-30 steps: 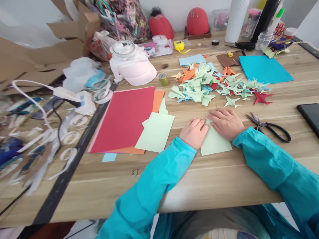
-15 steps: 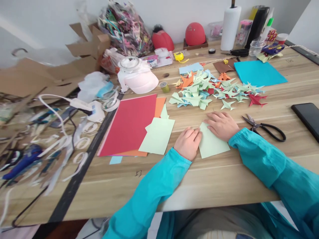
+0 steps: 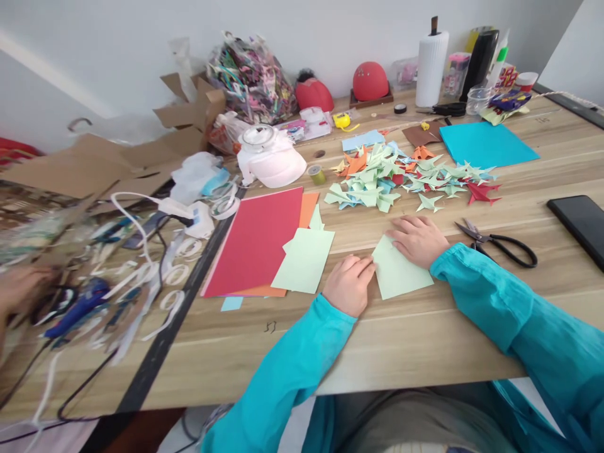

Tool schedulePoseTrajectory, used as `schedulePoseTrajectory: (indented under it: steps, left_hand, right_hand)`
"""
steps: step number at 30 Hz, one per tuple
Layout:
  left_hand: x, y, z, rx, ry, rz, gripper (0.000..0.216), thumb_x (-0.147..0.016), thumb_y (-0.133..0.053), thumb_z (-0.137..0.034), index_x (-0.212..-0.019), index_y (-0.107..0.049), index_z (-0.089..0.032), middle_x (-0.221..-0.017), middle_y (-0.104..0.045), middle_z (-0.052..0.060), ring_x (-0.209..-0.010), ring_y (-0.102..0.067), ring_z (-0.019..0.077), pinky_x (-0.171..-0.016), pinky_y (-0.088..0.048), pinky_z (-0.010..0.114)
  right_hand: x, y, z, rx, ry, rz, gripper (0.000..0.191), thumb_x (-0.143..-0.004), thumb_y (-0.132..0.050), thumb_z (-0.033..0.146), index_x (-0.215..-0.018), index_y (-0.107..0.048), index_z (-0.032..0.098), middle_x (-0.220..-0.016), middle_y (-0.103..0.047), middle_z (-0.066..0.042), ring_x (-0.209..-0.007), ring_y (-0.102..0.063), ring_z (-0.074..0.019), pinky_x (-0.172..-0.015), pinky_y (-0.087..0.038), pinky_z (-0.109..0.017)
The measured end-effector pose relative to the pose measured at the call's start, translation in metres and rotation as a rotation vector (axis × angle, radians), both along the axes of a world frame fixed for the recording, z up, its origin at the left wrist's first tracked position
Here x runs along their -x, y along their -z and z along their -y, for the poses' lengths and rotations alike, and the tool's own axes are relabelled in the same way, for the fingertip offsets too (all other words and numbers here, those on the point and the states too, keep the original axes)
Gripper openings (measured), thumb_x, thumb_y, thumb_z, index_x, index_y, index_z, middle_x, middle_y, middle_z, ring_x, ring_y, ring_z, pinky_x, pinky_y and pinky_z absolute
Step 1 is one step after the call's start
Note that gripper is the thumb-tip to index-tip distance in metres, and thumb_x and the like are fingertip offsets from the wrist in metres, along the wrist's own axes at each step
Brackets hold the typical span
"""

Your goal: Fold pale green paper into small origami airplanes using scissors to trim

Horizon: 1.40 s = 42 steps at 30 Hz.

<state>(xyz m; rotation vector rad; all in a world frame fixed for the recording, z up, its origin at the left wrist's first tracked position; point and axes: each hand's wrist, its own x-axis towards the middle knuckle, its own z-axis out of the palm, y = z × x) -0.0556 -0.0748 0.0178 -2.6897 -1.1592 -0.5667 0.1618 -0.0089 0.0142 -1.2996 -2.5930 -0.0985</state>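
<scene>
A light green paper [image 3: 401, 277], folded to a point, lies on the wooden table [image 3: 425, 340] in front of me. My right hand [image 3: 418, 239] rests flat on its upper corner with fingers stretched out. My left hand [image 3: 349, 284] has its fingers curled and pressed together against the paper's left edge. Both sleeves are turquoise.
A pile of folded paper figures [image 3: 406, 176] lies beyond my hands. Left of them are red [image 3: 257, 239], orange and loose green sheets [image 3: 304, 259]. Black scissors [image 3: 500, 242] and a phone [image 3: 580, 221] lie right. Another person's hand [image 3: 19, 290] shows far left among tape rolls and cables.
My left hand has slid toward me along the paper's left edge. The view has lifted, showing more wall. Another person's hand has come into view at far left.
</scene>
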Motion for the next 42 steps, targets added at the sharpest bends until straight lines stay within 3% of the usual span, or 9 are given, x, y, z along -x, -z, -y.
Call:
schedulePoseTrajectory:
  steps: [2,6,9,12,16,19,22,26,42]
  left_hand:
    - [-0.001,-0.006,-0.009,0.066,-0.032,0.104,0.032,-0.079,-0.041,-0.006,-0.098,-0.066,-0.015,-0.096,-0.069,0.009,-0.088,-0.056,0.0203,-0.079,-0.051,0.036]
    - [-0.018,-0.017,-0.036,0.243,-0.301,0.2,0.024,-0.083,-0.047,-0.022,-0.096,-0.066,-0.015,-0.093,-0.069,0.009,-0.082,-0.061,0.0196,-0.077,-0.05,0.035]
    - [-0.039,-0.018,-0.057,0.473,-0.474,0.133,0.024,-0.077,-0.057,-0.035,-0.082,-0.067,-0.014,-0.086,-0.068,0.01,-0.079,-0.062,0.0225,-0.069,-0.049,0.033]
    - [-0.052,-0.015,-0.07,0.651,-0.514,0.217,0.023,-0.066,-0.069,-0.035,-0.077,-0.065,-0.015,-0.075,-0.067,0.007,-0.073,-0.061,0.0222,-0.065,-0.047,0.032]
    - [-0.055,-0.009,-0.08,0.895,-0.357,0.686,0.017,-0.063,-0.07,-0.027,-0.073,-0.061,-0.015,-0.068,-0.065,0.001,-0.066,-0.06,0.0165,-0.063,-0.046,0.028]
    - [-0.056,-0.006,-0.085,1.081,-0.2,1.04,0.03,-0.059,-0.074,-0.036,-0.072,-0.059,-0.014,-0.068,-0.066,0.001,-0.064,-0.061,0.0148,-0.061,-0.048,0.027]
    - [-0.057,-0.002,-0.086,1.204,-0.136,1.213,0.042,-0.05,-0.08,-0.041,-0.074,-0.06,-0.013,-0.07,-0.068,0.003,-0.063,-0.063,0.0158,-0.062,-0.049,0.028]
    - [-0.058,0.001,-0.085,1.268,-0.103,1.292,0.044,-0.049,-0.081,-0.041,-0.075,-0.062,-0.012,-0.069,-0.069,0.004,-0.062,-0.063,0.016,-0.063,-0.05,0.029]
    - [-0.053,-0.003,-0.086,1.297,-0.067,1.279,0.046,-0.042,-0.084,-0.04,-0.072,-0.064,-0.011,-0.062,-0.068,0.002,-0.056,-0.061,0.0138,-0.055,-0.048,0.025]
  right_hand:
    - [-0.001,0.0,0.0,0.003,-0.008,-0.001,0.035,-0.092,-0.036,0.032,-0.12,-0.056,0.028,-0.131,-0.052,-0.007,-0.119,-0.043,-0.0263,-0.091,-0.034,-0.044]
    - [-0.002,0.002,0.0,-0.005,-0.014,-0.015,0.036,-0.093,-0.034,0.033,-0.121,-0.056,0.027,-0.131,-0.052,-0.008,-0.119,-0.043,-0.0272,-0.091,-0.034,-0.045]
    - [-0.002,0.003,0.0,-0.008,-0.015,-0.028,0.037,-0.092,-0.035,0.033,-0.123,-0.054,0.026,-0.131,-0.052,-0.008,-0.119,-0.044,-0.0274,-0.092,-0.034,-0.045]
    - [-0.003,0.005,-0.002,0.015,-0.01,-0.07,0.039,-0.091,-0.037,0.029,-0.127,-0.049,0.022,-0.13,-0.053,-0.01,-0.12,-0.045,-0.0256,-0.093,-0.034,-0.044]
    - [-0.006,0.005,-0.01,0.146,0.112,-0.303,0.038,-0.088,-0.041,0.031,-0.121,-0.053,0.015,-0.118,-0.061,-0.013,-0.11,-0.053,-0.0244,-0.091,-0.038,-0.041]
    - [-0.01,0.002,-0.015,0.379,0.169,-0.652,0.038,-0.086,-0.042,0.045,-0.091,-0.065,0.015,-0.086,-0.068,-0.007,-0.079,-0.061,-0.0205,-0.069,-0.046,-0.032]
    - [-0.012,-0.005,-0.015,0.598,0.2,-0.978,0.044,-0.075,-0.052,0.058,-0.071,-0.063,0.016,-0.063,-0.062,-0.002,-0.056,-0.054,-0.0145,-0.05,-0.042,-0.025]
    - [-0.012,-0.013,-0.011,0.688,0.269,-1.101,0.043,-0.061,-0.065,0.059,-0.062,-0.061,0.016,-0.056,-0.057,0.001,-0.051,-0.049,-0.0121,-0.044,-0.038,-0.023]
    - [-0.009,-0.018,-0.007,0.747,0.29,-1.029,0.038,-0.061,-0.071,0.052,-0.068,-0.065,0.016,-0.064,-0.063,-0.003,-0.056,-0.055,-0.0151,-0.046,-0.043,-0.025]
